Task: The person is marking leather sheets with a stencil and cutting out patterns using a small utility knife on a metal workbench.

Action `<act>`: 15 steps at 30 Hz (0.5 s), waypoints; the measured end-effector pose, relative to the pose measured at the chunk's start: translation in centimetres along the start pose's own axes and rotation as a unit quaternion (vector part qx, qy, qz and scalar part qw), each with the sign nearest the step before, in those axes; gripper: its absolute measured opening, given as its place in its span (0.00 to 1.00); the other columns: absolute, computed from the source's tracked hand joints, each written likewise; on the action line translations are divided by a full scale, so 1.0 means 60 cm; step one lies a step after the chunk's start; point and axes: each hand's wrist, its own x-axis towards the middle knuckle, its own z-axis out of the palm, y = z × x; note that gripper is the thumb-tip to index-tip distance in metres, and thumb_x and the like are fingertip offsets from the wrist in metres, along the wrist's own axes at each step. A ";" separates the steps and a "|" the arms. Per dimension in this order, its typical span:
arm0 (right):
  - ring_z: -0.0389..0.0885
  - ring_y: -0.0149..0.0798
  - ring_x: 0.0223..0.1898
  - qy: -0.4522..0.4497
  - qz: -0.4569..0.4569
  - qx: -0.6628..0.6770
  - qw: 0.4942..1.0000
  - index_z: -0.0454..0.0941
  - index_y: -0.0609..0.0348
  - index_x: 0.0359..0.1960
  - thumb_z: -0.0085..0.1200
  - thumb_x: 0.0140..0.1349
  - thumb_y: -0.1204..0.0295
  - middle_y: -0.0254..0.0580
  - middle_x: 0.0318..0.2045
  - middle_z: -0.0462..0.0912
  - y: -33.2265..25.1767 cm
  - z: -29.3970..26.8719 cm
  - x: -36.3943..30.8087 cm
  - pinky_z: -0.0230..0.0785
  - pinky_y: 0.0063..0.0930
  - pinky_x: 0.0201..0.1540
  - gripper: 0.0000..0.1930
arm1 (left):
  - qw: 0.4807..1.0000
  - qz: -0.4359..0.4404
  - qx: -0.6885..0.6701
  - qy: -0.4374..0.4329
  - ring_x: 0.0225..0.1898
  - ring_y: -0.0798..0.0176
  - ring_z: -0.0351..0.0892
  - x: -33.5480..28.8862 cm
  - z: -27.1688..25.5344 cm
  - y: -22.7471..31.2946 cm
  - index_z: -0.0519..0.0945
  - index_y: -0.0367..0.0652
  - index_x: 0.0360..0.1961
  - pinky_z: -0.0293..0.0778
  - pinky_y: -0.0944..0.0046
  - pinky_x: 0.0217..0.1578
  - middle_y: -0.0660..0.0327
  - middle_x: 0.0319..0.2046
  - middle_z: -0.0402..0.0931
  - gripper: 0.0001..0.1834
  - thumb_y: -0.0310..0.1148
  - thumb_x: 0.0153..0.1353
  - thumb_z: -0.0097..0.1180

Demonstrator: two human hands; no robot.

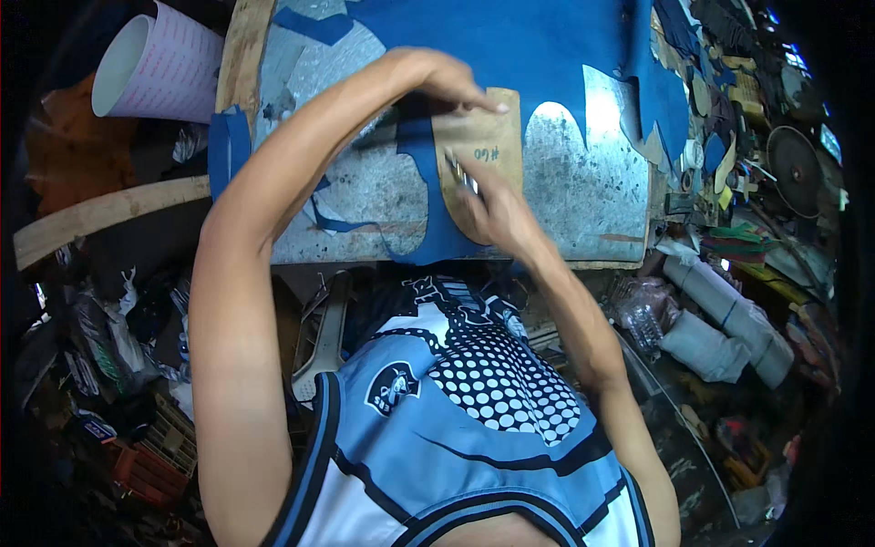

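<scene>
A tan cardboard template with a rounded near end lies on a blue sheet of material, which looks like leather or fabric. My left hand reaches over from the left. Its extended fingers rest on the template's far end; some are hidden or blurred. My right hand is closed round a slim metal knife. The knife's tip is near the template's left edge, and part of the handle is hidden in my fingers. A strip of the blue sheet shows along that left edge.
The worktable has a scuffed metal top and a wooden edge. Blue offcuts lie at its far left. A rolled pale sheet stands beyond the left side. Scraps, wrapped bundles and a round fan-like object crowd the right.
</scene>
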 end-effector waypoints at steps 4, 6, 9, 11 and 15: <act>0.79 0.63 0.45 0.069 0.010 -0.089 0.994 0.73 0.63 0.56 0.48 0.63 0.73 0.66 0.44 0.79 0.049 0.046 0.137 0.72 0.50 0.49 0.19 | 0.992 -0.066 -0.042 -0.094 0.65 0.36 0.63 0.023 -0.029 0.050 0.69 0.41 0.66 0.55 0.31 0.62 0.43 0.66 0.62 0.62 0.81 0.41 0.51; 0.80 0.62 0.46 0.065 0.048 -0.128 0.989 0.73 0.59 0.58 0.50 0.62 0.73 0.64 0.47 0.79 0.043 0.062 0.155 0.72 0.48 0.52 0.21 | 0.995 -0.063 0.034 -0.071 0.66 0.38 0.61 0.018 -0.020 0.064 0.68 0.41 0.66 0.54 0.33 0.63 0.44 0.66 0.63 0.60 0.80 0.43 0.51; 0.82 0.60 0.41 0.071 0.133 -0.199 0.968 0.75 0.54 0.58 0.49 0.63 0.67 0.65 0.42 0.81 0.026 0.077 0.167 0.75 0.48 0.47 0.21 | 0.993 -0.045 0.043 -0.101 0.68 0.42 0.60 0.007 -0.022 0.062 0.67 0.41 0.67 0.55 0.35 0.64 0.45 0.67 0.62 0.59 0.79 0.44 0.52; 0.82 0.61 0.40 0.091 0.119 -0.203 0.968 0.75 0.54 0.58 0.49 0.63 0.67 0.65 0.42 0.81 0.031 0.085 0.163 0.76 0.49 0.46 0.21 | 0.993 -0.028 0.047 -0.106 0.68 0.44 0.59 0.007 -0.020 0.061 0.66 0.41 0.67 0.55 0.36 0.64 0.45 0.67 0.61 0.60 0.79 0.44 0.52; 0.82 0.60 0.40 0.110 0.094 -0.207 0.968 0.74 0.54 0.58 0.48 0.64 0.67 0.66 0.42 0.80 0.041 0.091 0.162 0.76 0.50 0.45 0.21 | 0.987 -0.037 0.083 -0.131 0.69 0.45 0.58 0.021 -0.017 0.062 0.65 0.39 0.68 0.52 0.36 0.66 0.45 0.67 0.60 0.61 0.79 0.44 0.53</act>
